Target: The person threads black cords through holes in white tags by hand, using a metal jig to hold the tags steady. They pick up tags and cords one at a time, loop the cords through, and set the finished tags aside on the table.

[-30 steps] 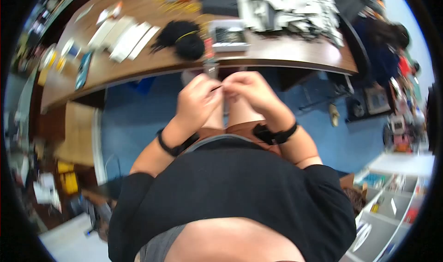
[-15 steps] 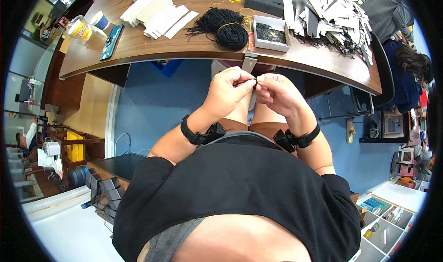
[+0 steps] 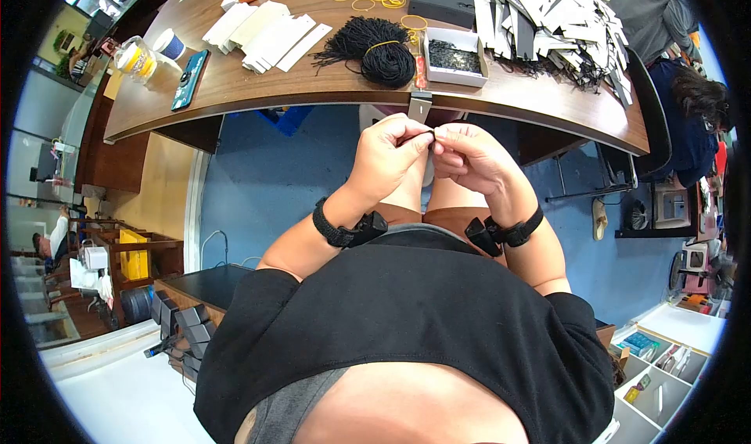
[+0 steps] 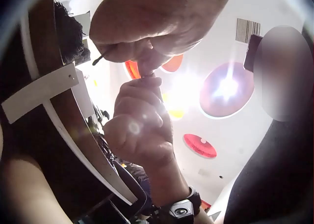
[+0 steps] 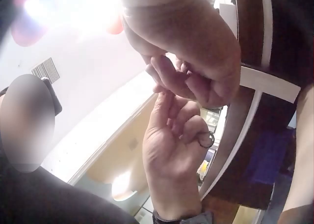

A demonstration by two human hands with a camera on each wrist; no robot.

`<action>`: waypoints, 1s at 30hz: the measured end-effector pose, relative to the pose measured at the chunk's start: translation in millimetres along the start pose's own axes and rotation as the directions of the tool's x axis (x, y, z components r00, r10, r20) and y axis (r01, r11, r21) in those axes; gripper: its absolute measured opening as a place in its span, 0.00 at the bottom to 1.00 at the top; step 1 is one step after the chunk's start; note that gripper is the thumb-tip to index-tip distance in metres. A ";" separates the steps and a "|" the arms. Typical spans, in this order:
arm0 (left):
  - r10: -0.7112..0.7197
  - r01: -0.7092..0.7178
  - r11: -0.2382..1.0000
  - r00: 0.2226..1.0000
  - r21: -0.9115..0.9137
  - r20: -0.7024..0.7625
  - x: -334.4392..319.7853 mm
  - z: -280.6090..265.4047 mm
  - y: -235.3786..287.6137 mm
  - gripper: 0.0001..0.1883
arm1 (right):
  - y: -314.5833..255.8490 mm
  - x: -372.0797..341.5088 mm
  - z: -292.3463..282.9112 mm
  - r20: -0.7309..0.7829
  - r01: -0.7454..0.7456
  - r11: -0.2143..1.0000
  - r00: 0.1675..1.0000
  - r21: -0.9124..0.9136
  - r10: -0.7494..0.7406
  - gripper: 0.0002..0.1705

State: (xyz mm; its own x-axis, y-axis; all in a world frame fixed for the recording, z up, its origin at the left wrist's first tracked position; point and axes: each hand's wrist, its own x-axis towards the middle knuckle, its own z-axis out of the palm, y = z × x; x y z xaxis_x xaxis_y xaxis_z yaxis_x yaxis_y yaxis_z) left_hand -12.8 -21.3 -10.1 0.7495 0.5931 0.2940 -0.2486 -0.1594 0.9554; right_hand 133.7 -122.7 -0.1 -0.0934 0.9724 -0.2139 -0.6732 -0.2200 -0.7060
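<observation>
Before the table edge, above the lap, my two hands meet fingertip to fingertip. My left hand pinches a thin black cord between thumb and forefinger. A small loop of that cord sticks out past the left hand's curled fingers in the right wrist view. Thumb and forefinger of my right hand pinch the cord at the meeting point, where fingers hide most of it. Straight ahead on the table lie a bundle of black cords with a yellow band and a white box of small dark pieces.
A flat grey strip juts over the table's front edge, just beyond the hands. White card strips lie left of the bundle, a heap of white and black tags right. A phone, cup and yellow rubber bands are also there.
The head view has swung, so the table and hands sit farther right than one second ago. Both hands stay together on the cord, barely different over the last half second.
</observation>
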 end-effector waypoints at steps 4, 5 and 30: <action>-0.203 0.205 0.953 0.979 -0.225 0.031 -1.5 -0.6 10.7 0.04 | 8.0 3.0 -4.3 0.077 -0.042 0.995 0.996 0.095 0.035 0.17; -0.212 0.210 0.942 0.977 -0.261 0.020 -2.1 0.1 8.2 0.04 | 10.3 3.7 -4.9 0.043 -0.019 0.998 0.999 0.065 0.016 0.17; -0.411 0.394 0.672 0.903 -0.627 0.127 3.2 -3.7 -2.5 0.02 | 28.0 12.3 30.6 -0.278 0.430 0.650 0.656 -0.626 -0.702 0.05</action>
State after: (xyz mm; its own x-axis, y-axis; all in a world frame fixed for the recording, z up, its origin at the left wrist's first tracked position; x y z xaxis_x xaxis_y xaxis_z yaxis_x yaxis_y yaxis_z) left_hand -12.1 -16.1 -11.7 0.8567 0.5008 -0.1233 -0.2569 0.6216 0.7400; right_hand 91.2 -114.6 -1.9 0.6146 0.7708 0.1676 -0.0182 0.2263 -0.9739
